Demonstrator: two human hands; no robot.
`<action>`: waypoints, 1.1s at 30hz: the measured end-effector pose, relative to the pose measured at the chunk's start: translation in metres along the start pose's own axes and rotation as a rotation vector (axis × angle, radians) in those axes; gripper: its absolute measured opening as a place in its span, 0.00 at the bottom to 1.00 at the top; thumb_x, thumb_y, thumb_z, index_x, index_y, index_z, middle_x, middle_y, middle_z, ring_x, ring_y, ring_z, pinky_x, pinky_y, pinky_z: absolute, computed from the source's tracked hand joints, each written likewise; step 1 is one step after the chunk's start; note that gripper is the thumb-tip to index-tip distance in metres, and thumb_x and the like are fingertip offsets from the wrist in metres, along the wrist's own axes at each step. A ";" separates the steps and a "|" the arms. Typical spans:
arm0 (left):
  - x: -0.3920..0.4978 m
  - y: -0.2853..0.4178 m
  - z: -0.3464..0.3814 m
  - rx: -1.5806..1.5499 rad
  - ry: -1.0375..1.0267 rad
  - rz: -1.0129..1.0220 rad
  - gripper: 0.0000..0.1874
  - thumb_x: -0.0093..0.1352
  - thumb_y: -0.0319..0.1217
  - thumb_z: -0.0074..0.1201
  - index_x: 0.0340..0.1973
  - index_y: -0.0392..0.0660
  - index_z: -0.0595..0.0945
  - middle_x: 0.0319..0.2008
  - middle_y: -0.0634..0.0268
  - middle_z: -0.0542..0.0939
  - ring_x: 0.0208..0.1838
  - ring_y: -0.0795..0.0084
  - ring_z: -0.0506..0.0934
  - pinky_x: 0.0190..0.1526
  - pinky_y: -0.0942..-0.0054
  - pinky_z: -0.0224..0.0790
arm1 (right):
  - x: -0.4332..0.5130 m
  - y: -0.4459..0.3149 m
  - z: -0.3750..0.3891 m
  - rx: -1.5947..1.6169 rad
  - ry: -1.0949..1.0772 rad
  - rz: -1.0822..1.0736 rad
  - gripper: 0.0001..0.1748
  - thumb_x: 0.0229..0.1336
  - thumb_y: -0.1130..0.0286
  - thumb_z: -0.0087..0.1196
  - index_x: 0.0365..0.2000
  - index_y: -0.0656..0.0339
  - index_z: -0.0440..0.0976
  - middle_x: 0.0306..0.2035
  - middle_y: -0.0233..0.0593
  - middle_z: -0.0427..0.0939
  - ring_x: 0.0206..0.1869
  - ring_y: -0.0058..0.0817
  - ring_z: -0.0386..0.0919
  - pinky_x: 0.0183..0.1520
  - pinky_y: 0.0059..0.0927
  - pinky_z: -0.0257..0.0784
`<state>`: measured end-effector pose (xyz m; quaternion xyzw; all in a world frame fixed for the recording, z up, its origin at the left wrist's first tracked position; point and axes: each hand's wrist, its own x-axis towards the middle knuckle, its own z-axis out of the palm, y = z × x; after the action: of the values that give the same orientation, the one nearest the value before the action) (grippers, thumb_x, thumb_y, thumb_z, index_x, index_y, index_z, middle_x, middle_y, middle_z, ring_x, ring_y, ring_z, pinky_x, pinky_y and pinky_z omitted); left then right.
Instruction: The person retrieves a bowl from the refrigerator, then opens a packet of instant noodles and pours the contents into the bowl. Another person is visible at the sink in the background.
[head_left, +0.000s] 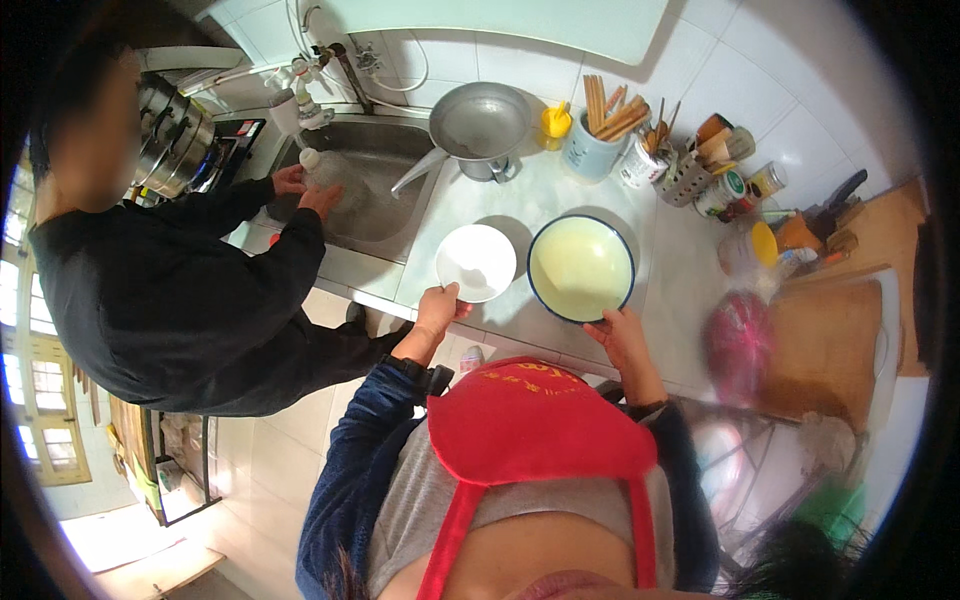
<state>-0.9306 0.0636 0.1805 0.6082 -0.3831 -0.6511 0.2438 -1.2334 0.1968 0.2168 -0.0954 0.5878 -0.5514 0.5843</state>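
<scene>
My left hand (441, 309) grips the near rim of a white bowl (474, 259), thumb on top and fingers beneath. To its right, my right hand (619, 341) pinches the near rim of a larger cream enamel basin (581, 262) with a dark blue edge. A pale patch of light lies inside the white bowl, and I cannot tell whether it holds anything. The basin's inside looks smooth and pale yellow. Both vessels are over the grey-white counter (480, 199), apart from each other; whether they rest on it or are lifted is unclear.
At left, a co-worker in black holds a translucent plastic jug (326, 169) in the steel sink (375, 191). Behind the bowls stand a grey frying pan (480, 124) and a chopstick holder (589, 154). A pink plastic bag (739, 345) and wooden cutting board (821, 345) are at right.
</scene>
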 end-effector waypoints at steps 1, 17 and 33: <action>0.002 0.000 -0.001 0.017 0.009 0.000 0.20 0.71 0.36 0.41 0.34 0.26 0.76 0.22 0.54 0.81 0.20 0.67 0.77 0.25 0.72 0.72 | 0.001 0.002 0.000 0.012 0.004 0.020 0.19 0.57 0.75 0.43 0.50 0.70 0.63 0.46 0.48 0.73 0.43 0.38 0.77 0.41 0.35 0.79; 0.023 0.001 -0.002 0.029 -0.108 -0.029 0.23 0.72 0.46 0.44 0.37 0.35 0.79 0.26 0.59 0.81 0.25 0.73 0.77 0.27 0.76 0.68 | -0.005 0.004 -0.010 -0.410 0.078 -0.032 0.19 0.61 0.67 0.51 0.49 0.66 0.66 0.42 0.44 0.76 0.39 0.36 0.79 0.43 0.31 0.77; 0.007 0.001 -0.022 -0.031 -0.146 -0.053 0.18 0.72 0.45 0.46 0.44 0.42 0.72 0.29 0.60 0.80 0.28 0.71 0.76 0.33 0.73 0.70 | -0.248 -0.212 0.038 -0.098 -0.876 -1.279 0.04 0.55 0.74 0.57 0.32 0.53 0.78 0.21 0.38 0.75 0.19 0.27 0.70 0.18 0.26 0.60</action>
<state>-0.9100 0.0530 0.1777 0.5650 -0.3734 -0.7059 0.2075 -1.2417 0.2847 0.5337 -0.6509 0.1576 -0.6669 0.3266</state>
